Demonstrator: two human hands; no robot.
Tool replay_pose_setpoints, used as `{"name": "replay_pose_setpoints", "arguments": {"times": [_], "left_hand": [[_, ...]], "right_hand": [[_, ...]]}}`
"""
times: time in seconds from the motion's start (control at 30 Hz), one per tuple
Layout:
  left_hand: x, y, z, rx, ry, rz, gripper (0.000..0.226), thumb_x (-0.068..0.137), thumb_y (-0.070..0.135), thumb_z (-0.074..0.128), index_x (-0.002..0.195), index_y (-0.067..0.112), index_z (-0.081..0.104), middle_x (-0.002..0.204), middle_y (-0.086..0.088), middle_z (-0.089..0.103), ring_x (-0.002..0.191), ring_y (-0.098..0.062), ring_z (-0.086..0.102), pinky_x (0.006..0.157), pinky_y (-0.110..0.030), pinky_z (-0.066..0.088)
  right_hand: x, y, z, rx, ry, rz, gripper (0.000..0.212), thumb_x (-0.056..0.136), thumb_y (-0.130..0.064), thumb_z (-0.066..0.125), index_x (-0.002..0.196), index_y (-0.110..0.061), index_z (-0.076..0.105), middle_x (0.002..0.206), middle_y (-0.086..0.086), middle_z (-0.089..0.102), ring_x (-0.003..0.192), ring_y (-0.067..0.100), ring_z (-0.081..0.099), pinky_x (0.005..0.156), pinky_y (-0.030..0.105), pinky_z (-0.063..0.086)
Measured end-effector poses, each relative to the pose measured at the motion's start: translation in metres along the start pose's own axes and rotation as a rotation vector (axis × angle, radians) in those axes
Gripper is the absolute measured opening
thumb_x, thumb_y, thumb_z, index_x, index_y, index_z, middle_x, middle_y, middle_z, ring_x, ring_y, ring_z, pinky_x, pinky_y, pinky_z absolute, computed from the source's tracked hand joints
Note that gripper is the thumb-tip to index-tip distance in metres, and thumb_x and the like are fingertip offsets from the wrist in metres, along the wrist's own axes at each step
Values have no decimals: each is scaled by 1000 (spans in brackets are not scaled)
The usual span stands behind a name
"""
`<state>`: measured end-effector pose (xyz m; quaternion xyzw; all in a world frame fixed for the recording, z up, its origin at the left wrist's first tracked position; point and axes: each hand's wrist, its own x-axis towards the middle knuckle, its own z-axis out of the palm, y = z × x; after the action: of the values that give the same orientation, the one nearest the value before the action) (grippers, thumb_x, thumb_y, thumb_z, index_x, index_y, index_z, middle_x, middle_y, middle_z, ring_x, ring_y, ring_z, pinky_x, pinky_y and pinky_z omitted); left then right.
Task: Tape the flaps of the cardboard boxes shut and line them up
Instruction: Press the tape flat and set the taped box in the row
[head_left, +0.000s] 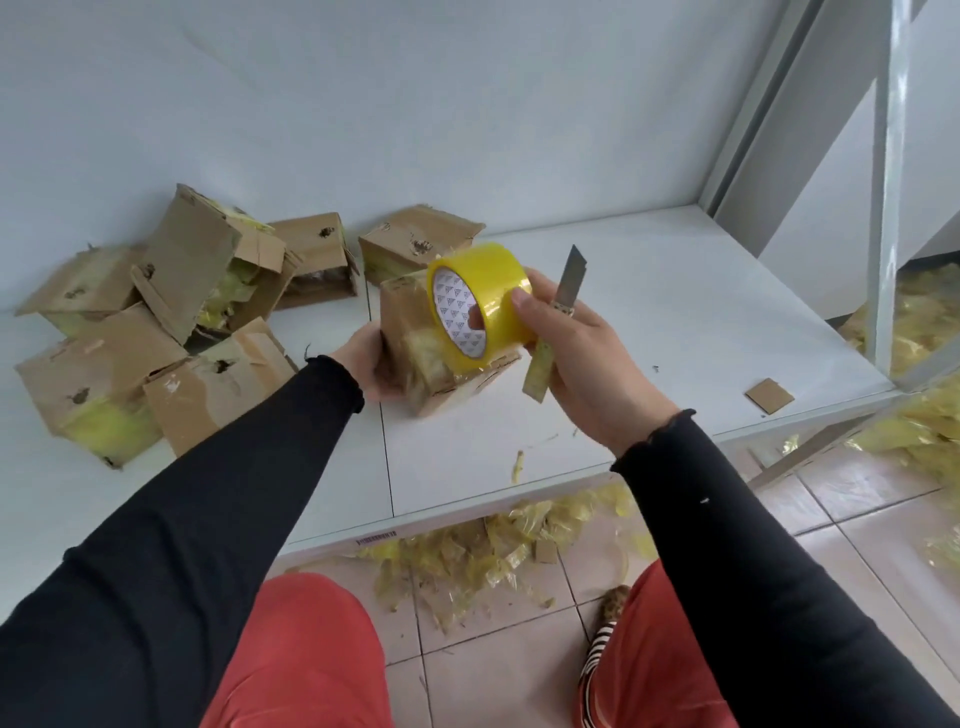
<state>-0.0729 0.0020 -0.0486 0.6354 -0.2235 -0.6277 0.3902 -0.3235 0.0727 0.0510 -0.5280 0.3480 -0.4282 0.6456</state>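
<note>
Head view, forward-down, close overhead

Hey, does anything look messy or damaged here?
Yes. The cardboard boxes piled at the table's left lie tilted and torn, not lined up. Yellow tape scraps litter the floor. The right hand holds a tape roll together with a utility knife, blade exposed.

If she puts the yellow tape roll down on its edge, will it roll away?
Probably: the tape roll is round, and the white table looks smooth. It seems light, since the right hand holds it together with a knife. Laid flat, it should stay.
</note>
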Motion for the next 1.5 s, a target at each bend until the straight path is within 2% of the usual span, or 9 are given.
{"name": "replay_pose_setpoints", "arguments": {"times": [0.13,0.27,0.37,0.43,0.73,0.9,1.07,1.37,1.5], "left_hand": [[-10,3,-8,93,438,525,20,104,25,48,89,21,60,90,-3,60,97,-23,57,84,-40,52],[-40,18,-22,312,199,849,68,94,73,47,151,36,43,159,10,40,144,-1,35,115,-15,26],[-51,19,-18,796,63,803,117,68,79,71,163,36,18,172,2,6,158,-13,9,124,-32,16],[-55,22,-15,863,76,746,129,59,76,82,163,36,16,166,2,12,152,-18,24,123,-36,25],[-54,31,-12,955,106,766,113,62,61,80,156,40,23,138,5,28,126,-12,40,107,-33,38],[-54,40,-14,1063,-2,667,116,72,64,85,161,42,13,145,14,18,133,-5,27,113,-29,26],[-58,51,-20,1261,-49,572,131,68,62,89,160,47,-3,150,19,11,132,-2,22,109,-27,24],[-56,55,-19,989,-49,593,119,68,50,89,162,39,16,147,6,24,136,-10,30,115,-33,29],[-53,54,-37,536,-178,382,84,65,57,82,140,30,57,127,-5,63,114,-18,64,101,-45,56]], "right_hand": [[35,-10,17,-123,24,7,25,107,-32,53,123,-17,66,122,-2,70,121,17,63,116,42,41],[60,-15,33,-197,79,13,40,107,-39,51,133,-9,60,142,6,60,139,26,51,120,48,36],[72,-17,41,-211,49,40,48,106,-46,51,138,-11,61,138,7,64,133,23,57,117,46,40],[75,-17,44,-234,18,59,47,106,-48,49,133,-13,63,134,7,67,128,22,61,116,46,42],[29,-13,22,-233,-65,-60,25,105,-22,51,91,-31,70,80,-21,69,75,-3,64,67,10,47],[-6,21,-1,-487,-12,35,24,108,-25,47,99,-7,60,69,-10,51,53,2,45,53,16,36],[-4,47,3,-597,45,77,26,107,-30,44,83,-21,48,62,-16,45,48,1,38,47,18,32],[-7,80,5,-637,99,178,39,109,-42,38,88,-9,43,76,2,39,69,19,39,65,35,32],[-8,48,-6,-379,67,37,53,105,-51,42,94,2,46,82,3,39,73,15,40,61,27,35]]}}
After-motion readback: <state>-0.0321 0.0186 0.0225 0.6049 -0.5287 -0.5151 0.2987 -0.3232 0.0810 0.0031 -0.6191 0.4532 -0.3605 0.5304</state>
